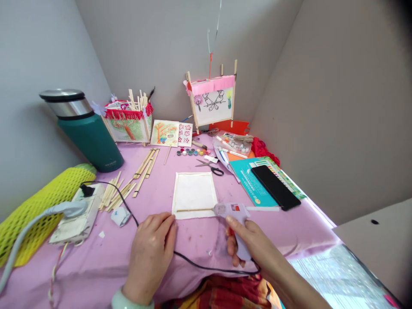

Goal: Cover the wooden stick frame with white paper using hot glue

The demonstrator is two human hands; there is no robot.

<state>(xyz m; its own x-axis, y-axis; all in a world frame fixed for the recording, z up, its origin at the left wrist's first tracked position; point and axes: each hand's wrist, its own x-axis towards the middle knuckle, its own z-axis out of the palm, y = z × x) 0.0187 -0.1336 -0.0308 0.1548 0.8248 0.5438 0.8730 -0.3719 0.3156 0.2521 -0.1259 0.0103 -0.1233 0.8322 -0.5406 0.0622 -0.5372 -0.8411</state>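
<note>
A white paper panel [195, 191] with raised edges lies flat on the table. Along its near edge runs a thin wooden stick [195, 210]. My right hand [243, 236] is wrapped round a pale purple hot glue gun [236, 214], fingers at its red trigger. The gun's nozzle points left, at the panel's near right corner; whether it touches the stick is hard to tell. A white glue stick [264, 208] juts from its back. My left hand [152, 251] has its fingers closed together at the panel's near left corner, the fingertips partly hidden.
Left stand a power strip [79, 214], a tilted-looking green bottle [90, 137] and wooden sticks [117, 193]. A black cord [206, 267] crosses the near side. Scissors [212, 167] lie beyond the panel; a black phone [275, 186] rests on a teal booklet [244, 178] at right.
</note>
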